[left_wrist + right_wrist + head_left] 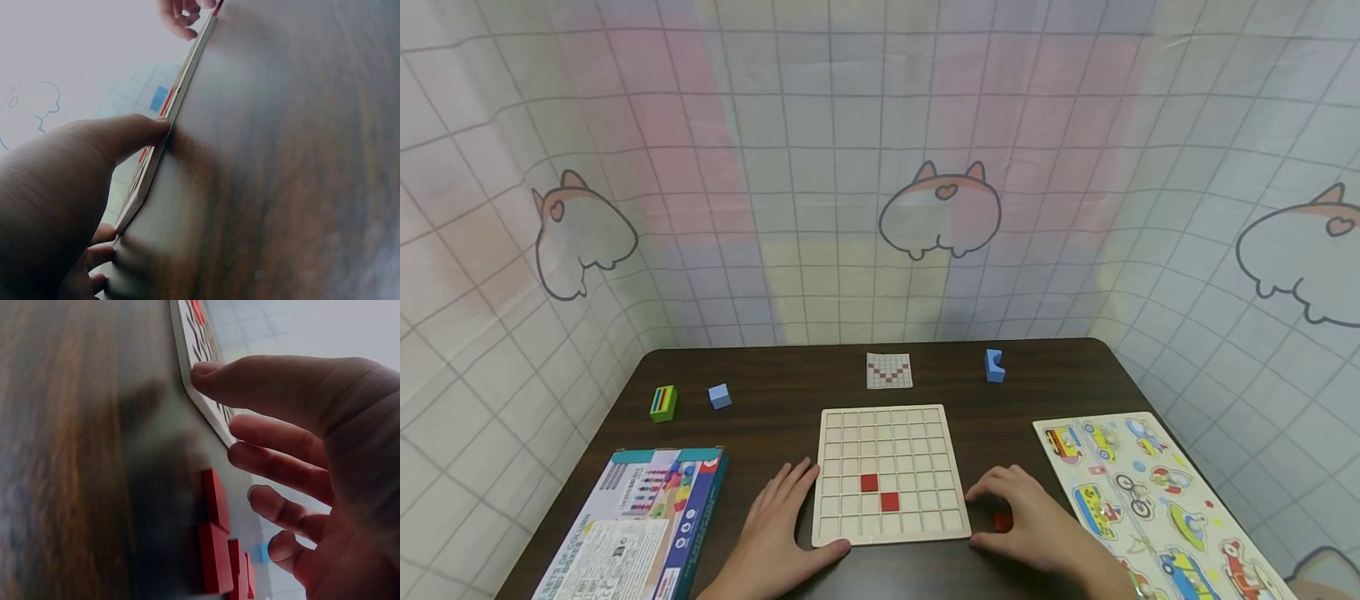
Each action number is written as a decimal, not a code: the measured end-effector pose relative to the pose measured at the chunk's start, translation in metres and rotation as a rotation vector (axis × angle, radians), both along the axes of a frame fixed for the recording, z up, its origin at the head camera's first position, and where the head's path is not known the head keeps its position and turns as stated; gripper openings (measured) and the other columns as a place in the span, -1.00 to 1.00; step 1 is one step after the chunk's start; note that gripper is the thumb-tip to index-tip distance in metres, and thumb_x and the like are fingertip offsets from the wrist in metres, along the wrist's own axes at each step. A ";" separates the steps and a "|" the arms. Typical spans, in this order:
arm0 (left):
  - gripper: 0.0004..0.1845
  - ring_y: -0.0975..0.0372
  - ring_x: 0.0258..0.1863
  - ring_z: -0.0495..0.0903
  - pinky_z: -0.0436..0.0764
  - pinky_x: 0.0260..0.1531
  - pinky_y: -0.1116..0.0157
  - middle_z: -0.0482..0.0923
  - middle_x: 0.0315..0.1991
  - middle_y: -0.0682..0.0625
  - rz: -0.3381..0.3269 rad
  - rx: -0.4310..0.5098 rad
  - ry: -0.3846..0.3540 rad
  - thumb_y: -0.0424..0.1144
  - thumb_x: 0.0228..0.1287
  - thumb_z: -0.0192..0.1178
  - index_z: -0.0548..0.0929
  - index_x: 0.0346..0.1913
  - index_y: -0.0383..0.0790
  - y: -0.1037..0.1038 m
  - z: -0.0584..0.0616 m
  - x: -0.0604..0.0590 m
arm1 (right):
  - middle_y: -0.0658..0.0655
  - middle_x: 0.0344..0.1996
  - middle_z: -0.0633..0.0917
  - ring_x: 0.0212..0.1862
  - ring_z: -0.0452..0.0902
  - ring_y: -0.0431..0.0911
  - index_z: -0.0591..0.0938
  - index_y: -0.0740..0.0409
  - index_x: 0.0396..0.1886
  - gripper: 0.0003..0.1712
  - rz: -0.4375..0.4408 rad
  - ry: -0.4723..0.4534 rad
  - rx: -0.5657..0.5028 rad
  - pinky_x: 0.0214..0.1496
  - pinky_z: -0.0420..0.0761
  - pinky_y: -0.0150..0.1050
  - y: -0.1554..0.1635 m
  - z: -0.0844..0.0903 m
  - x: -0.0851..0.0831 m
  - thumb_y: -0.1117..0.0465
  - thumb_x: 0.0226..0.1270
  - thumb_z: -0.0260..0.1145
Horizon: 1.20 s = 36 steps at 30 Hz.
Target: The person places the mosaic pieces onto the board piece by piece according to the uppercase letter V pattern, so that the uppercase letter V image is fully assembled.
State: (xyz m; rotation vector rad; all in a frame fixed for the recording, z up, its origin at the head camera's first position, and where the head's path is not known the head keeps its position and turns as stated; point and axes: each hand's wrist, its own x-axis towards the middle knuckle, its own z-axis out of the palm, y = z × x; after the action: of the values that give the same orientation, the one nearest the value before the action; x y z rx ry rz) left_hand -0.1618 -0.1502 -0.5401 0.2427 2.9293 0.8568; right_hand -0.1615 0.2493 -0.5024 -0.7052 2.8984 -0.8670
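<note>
Wooden and pale, the grid board (891, 473) lies flat near the front edge of the dark table (790, 383), midway between its left and right sides. It is nearly square, so no long axis stands out; its sides run parallel to the table's edges, and its rows of square cells recede straight toward the back edge. Two red tiles (879, 492) sit in cells in its lower middle, diagonal to each other.

The left hand (782, 525) rests palm-down on the table against the board's left side, fingers straight and slightly spread, the thumb touching the board's front left corner; the left wrist view shows the thumb tip pressed to the board's thin edge. The right hand (1037, 521) arches beside the board's right side with loosely bent fingers, the thumb at the front right corner; it clamps nothing. Loose red tiles (219, 540) lie on the table under its palm.

At the front left corner of the table lies a printed box (640, 521). Along the right edge lies a vehicle puzzle (1150, 500). Farther back on the left stand a green striped block (663, 402) and a light blue cube (719, 396). Near the back edge lie a pattern card (889, 371) and a notched blue block (994, 365).
</note>
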 end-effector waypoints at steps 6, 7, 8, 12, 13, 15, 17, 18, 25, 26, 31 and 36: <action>0.38 -0.15 0.81 0.07 0.11 0.68 -0.45 0.21 0.79 -0.03 0.006 0.008 0.010 0.75 -0.06 0.41 0.32 0.76 0.05 -0.002 0.000 0.000 | -0.32 0.07 0.69 0.11 0.47 -0.26 0.76 -0.33 0.04 -0.54 0.007 0.003 0.018 0.21 0.67 -0.17 0.009 -0.003 0.002 -0.23 0.22 0.73; 0.39 -0.15 0.81 0.07 0.11 0.68 -0.46 0.21 0.79 -0.03 0.006 0.008 0.010 0.75 -0.07 0.41 0.32 0.76 0.05 -0.002 0.000 0.000 | -0.33 0.06 0.69 0.12 0.48 -0.26 0.76 -0.35 0.04 -0.54 0.001 0.002 0.026 0.23 0.67 -0.16 0.011 -0.003 0.003 -0.25 0.21 0.72; 0.39 -0.15 0.81 0.07 0.11 0.68 -0.46 0.21 0.79 -0.03 0.007 0.008 0.010 0.75 -0.07 0.41 0.32 0.76 0.05 -0.002 0.000 0.000 | -0.33 0.05 0.68 0.13 0.49 -0.25 0.76 -0.36 0.03 -0.54 -0.004 0.003 0.032 0.23 0.67 -0.15 0.012 -0.003 0.003 -0.25 0.21 0.72; 0.39 -0.15 0.82 0.06 0.10 0.68 -0.46 0.20 0.79 -0.02 0.007 0.009 0.005 0.76 -0.07 0.40 0.31 0.77 0.06 -0.002 -0.001 -0.001 | -0.33 0.02 0.68 0.08 0.48 -0.26 0.77 -0.36 0.01 -0.57 -0.028 0.003 0.023 0.14 0.65 -0.23 0.018 -0.005 0.005 -0.24 0.22 0.73; 0.39 -0.15 0.82 0.06 0.10 0.67 -0.47 0.20 0.79 -0.02 0.009 0.009 0.003 0.76 -0.07 0.40 0.31 0.76 0.06 -0.003 -0.001 -0.001 | -0.33 0.01 0.68 0.06 0.47 -0.27 0.78 -0.36 -0.01 -0.59 -0.034 0.000 0.013 0.09 0.64 -0.27 0.019 -0.005 0.005 -0.22 0.23 0.72; 0.40 -0.15 0.82 0.06 0.09 0.67 -0.47 0.20 0.79 -0.03 0.010 0.010 -0.005 0.77 -0.07 0.40 0.30 0.77 0.07 -0.003 -0.001 -0.001 | -0.31 -0.01 0.68 0.01 0.44 -0.28 0.78 -0.33 -0.05 -0.63 -0.038 -0.006 -0.008 0.02 0.61 -0.31 0.021 -0.005 0.006 -0.19 0.24 0.72; 0.40 -0.16 0.82 0.06 0.09 0.67 -0.48 0.20 0.79 -0.03 0.010 0.008 -0.013 0.78 -0.07 0.39 0.30 0.77 0.07 -0.003 -0.002 -0.001 | -0.31 -0.03 0.68 -0.01 0.43 -0.29 0.78 -0.32 -0.06 -0.65 -0.040 -0.010 -0.019 -0.01 0.59 -0.33 0.023 -0.006 0.006 -0.18 0.26 0.72; 0.40 -0.17 0.82 0.05 0.09 0.67 -0.48 0.20 0.79 -0.03 0.009 0.010 -0.018 0.77 -0.07 0.39 0.30 0.77 0.08 -0.003 -0.002 -0.001 | -0.31 -0.03 0.68 -0.01 0.44 -0.30 0.78 -0.31 -0.06 -0.65 -0.043 -0.008 -0.021 0.00 0.59 -0.33 0.024 -0.006 0.006 -0.17 0.26 0.72; 0.37 -0.16 0.82 0.03 0.08 0.66 -0.50 0.19 0.80 -0.01 -0.001 0.021 -0.028 0.76 -0.04 0.39 0.27 0.78 0.13 -0.002 -0.002 0.000 | -0.28 -0.07 0.67 0.00 0.49 -0.31 0.80 -0.28 -0.04 -0.64 -0.079 0.034 -0.002 0.07 0.64 -0.27 0.031 -0.008 0.007 -0.11 0.23 0.75; 0.37 -0.16 0.82 0.03 0.08 0.66 -0.50 0.19 0.80 -0.01 -0.002 0.021 -0.030 0.76 -0.04 0.39 0.27 0.78 0.13 -0.002 -0.002 0.000 | -0.28 -0.08 0.66 -0.01 0.49 -0.31 0.80 -0.29 -0.07 -0.65 -0.083 0.030 0.000 0.06 0.64 -0.28 0.032 -0.008 0.007 -0.10 0.23 0.75; 0.38 -0.17 0.82 0.03 0.08 0.66 -0.50 0.19 0.80 -0.02 0.001 0.012 -0.034 0.77 -0.04 0.38 0.27 0.78 0.12 -0.001 -0.001 0.000 | -0.26 -0.10 0.65 -0.05 0.48 -0.31 0.80 -0.33 -0.16 -0.74 -0.077 0.007 -0.008 -0.01 0.63 -0.31 0.035 -0.010 0.007 -0.09 0.26 0.73; 0.38 -0.18 0.82 0.03 0.08 0.66 -0.51 0.20 0.80 -0.02 -0.001 0.014 -0.036 0.77 -0.04 0.38 0.27 0.78 0.11 0.000 -0.002 -0.001 | -0.28 -0.10 0.68 -0.07 0.48 -0.32 0.80 -0.33 -0.15 -0.77 -0.070 0.030 -0.028 -0.05 0.62 -0.32 0.034 -0.012 0.008 -0.06 0.30 0.72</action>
State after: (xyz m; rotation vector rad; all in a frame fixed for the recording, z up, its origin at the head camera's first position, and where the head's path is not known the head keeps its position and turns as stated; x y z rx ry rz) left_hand -0.1629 -0.1505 -0.5422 0.2278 2.8905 0.8720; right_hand -0.1540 0.2832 -0.5143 -0.6269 2.9594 -0.9140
